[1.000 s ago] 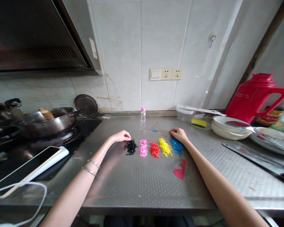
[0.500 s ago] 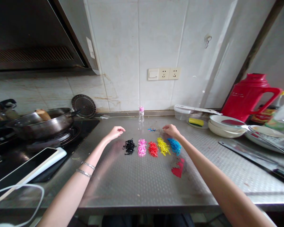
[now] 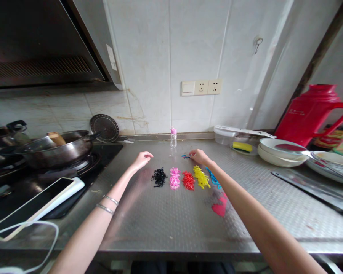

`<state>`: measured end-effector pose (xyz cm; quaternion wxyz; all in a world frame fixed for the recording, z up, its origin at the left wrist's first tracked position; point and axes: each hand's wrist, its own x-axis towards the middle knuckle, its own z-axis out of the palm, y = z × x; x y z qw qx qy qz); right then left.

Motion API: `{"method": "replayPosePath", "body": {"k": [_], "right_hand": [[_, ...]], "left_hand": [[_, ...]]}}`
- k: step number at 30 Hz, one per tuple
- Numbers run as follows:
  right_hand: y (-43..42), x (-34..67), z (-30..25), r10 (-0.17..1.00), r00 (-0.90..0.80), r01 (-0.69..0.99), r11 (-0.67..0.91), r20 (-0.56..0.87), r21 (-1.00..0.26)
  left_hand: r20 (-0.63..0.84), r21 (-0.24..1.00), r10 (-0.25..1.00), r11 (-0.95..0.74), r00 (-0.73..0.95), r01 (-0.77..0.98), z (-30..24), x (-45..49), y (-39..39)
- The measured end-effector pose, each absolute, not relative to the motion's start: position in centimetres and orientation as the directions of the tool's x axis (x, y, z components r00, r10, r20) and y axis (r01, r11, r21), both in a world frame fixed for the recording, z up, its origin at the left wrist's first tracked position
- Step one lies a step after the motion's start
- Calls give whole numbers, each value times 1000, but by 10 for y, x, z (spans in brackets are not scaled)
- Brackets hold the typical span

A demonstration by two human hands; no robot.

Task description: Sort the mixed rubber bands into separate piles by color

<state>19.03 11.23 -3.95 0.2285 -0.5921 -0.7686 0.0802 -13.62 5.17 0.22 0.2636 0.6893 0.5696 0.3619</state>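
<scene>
My right hand [image 3: 200, 156] is at the back of the steel counter, its fingertips pinched together at a few small blue and dark pieces [image 3: 185, 156]. What lies between the fingertips is too small to make out. My left hand [image 3: 142, 160] hovers left of centre, fingers loosely bent and apart, with nothing seen in it. Between my arms lie piles of what look like small rubber bands: black [image 3: 159, 177], pink [image 3: 175, 179], red [image 3: 188, 180], yellow [image 3: 201, 177] and blue [image 3: 213, 179]. My right forearm partly covers the blue pile. A small clear bottle [image 3: 173, 141] with a pink cap stands behind.
On the left are a stove with a pan [image 3: 57, 150] and a phone [image 3: 34, 207] with a white cable. To the right stand bowls [image 3: 280, 158], a knife [image 3: 308, 190], a yellow sponge [image 3: 242, 147] and a red thermos [image 3: 308, 114]. A red patch [image 3: 219, 207] shows near my right forearm.
My right hand has moved left and closed in on the small blue pieces. More of the blue pile is covered by my forearm. The view has shifted slightly; my left hand stays about the same.
</scene>
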Motion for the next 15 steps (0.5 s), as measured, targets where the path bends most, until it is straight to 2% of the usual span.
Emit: {"method": "replayPosePath", "body": {"k": [15], "right_hand": [[104,196,-37,921,-229,861,343,315,-375]], "left_hand": [[186,749,976,-213,110,627,0,-138,53]]}}
